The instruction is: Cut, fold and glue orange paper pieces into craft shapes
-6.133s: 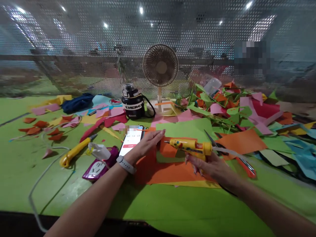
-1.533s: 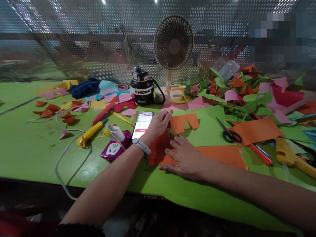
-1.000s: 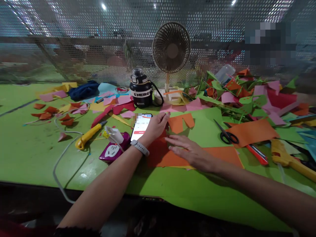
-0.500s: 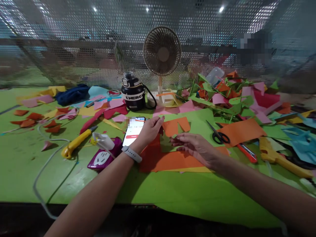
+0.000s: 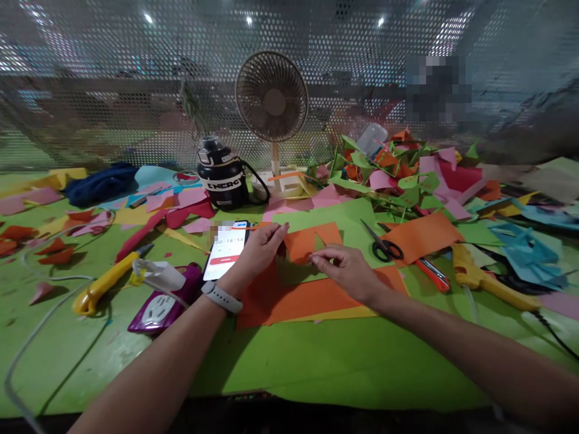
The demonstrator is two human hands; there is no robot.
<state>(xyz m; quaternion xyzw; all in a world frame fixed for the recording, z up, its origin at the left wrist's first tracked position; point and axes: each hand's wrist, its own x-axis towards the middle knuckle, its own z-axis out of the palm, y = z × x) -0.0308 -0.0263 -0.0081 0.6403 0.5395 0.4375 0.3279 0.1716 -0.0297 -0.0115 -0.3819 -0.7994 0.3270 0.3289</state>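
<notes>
A small orange paper piece (image 5: 301, 242) with a notch in its edge is held up between my hands over the work area. My left hand (image 5: 262, 248), wearing a grey wristband, pinches its left side. The closed fingertips of my right hand (image 5: 348, 272) meet its lower edge near the notch. Beneath them lies a larger orange sheet (image 5: 312, 301), with a yellow edge showing under it and a light green sheet (image 5: 348, 220) behind. Black-handled scissors (image 5: 388, 248) lie open to the right of my right hand. A lit phone (image 5: 226, 250) stands beside my left wrist.
A yellow glue gun (image 5: 488, 280) and red cutter (image 5: 434, 274) lie right; another yellow tool (image 5: 106, 283) and a purple power strip (image 5: 165, 301) lie left. Behind are a black bottle (image 5: 222, 178), a fan (image 5: 272, 99) and piled paper scraps (image 5: 398, 169).
My right hand has moved onto the orange piece, its fingers closing at the lower edge. My left hand keeps its hold. The camera view has turned slightly right.
</notes>
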